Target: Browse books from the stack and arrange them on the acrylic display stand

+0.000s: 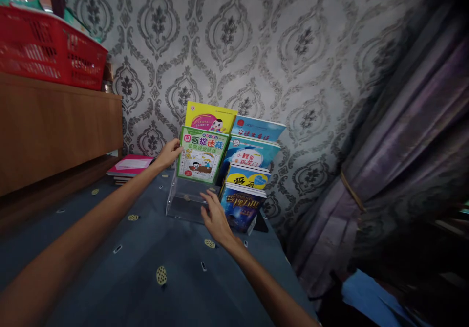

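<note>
A clear acrylic tiered rack [182,203] stands on a blue dotted tablecloth [146,263] against the wall. My left hand [169,153] grips the left edge of a green picture book [201,154] standing in the rack's left column, in front of a yellow book [210,117]. My right hand [216,218] rests with fingers spread on the rack's front, next to a dark blue book [241,206]. Above that book, the right column holds three more books: a yellow-and-blue one [247,176], a blue one [249,154] and a light blue one [257,128].
A pink book stack [129,166] lies at the far left of the table. A wooden cabinet [54,126] carries a red basket [51,51] on the left. Dark purple curtains [395,161] hang on the right. Patterned grey wallpaper is behind the rack.
</note>
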Motion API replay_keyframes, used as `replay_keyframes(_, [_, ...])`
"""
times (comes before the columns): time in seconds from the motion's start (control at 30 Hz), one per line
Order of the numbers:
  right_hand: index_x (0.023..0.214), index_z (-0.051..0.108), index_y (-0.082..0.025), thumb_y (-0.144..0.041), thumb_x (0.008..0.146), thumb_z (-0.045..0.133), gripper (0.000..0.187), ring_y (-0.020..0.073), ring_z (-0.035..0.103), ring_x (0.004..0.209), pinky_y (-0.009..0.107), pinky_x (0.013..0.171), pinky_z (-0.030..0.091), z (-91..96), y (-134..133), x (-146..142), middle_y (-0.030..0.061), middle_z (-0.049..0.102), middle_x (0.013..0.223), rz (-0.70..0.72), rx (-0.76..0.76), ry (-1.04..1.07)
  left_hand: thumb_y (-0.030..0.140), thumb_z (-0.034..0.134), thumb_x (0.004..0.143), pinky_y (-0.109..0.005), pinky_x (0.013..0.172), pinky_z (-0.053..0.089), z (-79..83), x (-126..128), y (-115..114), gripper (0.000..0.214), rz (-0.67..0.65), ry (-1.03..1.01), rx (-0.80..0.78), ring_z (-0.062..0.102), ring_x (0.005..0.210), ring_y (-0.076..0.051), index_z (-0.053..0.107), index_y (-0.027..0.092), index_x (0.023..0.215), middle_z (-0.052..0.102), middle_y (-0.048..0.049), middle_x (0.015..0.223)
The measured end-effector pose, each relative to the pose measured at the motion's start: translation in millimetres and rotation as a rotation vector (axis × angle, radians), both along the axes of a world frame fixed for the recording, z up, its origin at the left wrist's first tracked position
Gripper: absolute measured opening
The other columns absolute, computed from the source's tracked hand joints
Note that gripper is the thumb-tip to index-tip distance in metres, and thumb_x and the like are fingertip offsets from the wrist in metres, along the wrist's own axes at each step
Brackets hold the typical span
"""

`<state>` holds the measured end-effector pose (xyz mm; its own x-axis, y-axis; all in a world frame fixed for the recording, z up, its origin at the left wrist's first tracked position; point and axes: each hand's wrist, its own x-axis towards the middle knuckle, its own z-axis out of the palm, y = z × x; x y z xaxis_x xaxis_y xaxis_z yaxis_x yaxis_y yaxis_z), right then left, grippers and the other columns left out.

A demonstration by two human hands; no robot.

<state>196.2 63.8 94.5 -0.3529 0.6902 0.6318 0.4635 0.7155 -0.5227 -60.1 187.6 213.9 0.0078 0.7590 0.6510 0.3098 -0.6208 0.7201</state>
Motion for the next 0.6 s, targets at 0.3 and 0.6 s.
replay_keyframes(0.3, [0.129,0.062,-0.021,-0.019,0.090,0.047,0.041,0.0254,0.054,0.132,0.045,0.107,0.049,-27.3,-2,4,0.0144,0.054,0.141,-0.053,-0.048,0.007,0.028,0.058,0.078,-0.030,0.073,0.051,0.3,0,12,0.011,0.149,0.053,0.025,0.060,0.078,-0.018,0.059,0.019,0.084,0.067,-0.0007,0.081])
replay_keyframes(0.6, [0.127,0.065,-0.021,-0.021,0.089,0.047,0.042,0.0265,0.058,0.127,0.043,0.099,0.054,-51.4,-17,5,0.0153,0.054,0.143,-0.088,-0.160,0.027,0.030,0.056,0.080,-0.028,0.068,0.051,-1.2,-2,8,0.013,0.095,0.085,0.067,0.060,0.075,-0.017,0.057,0.018,0.084,0.065,-0.0001,0.077])
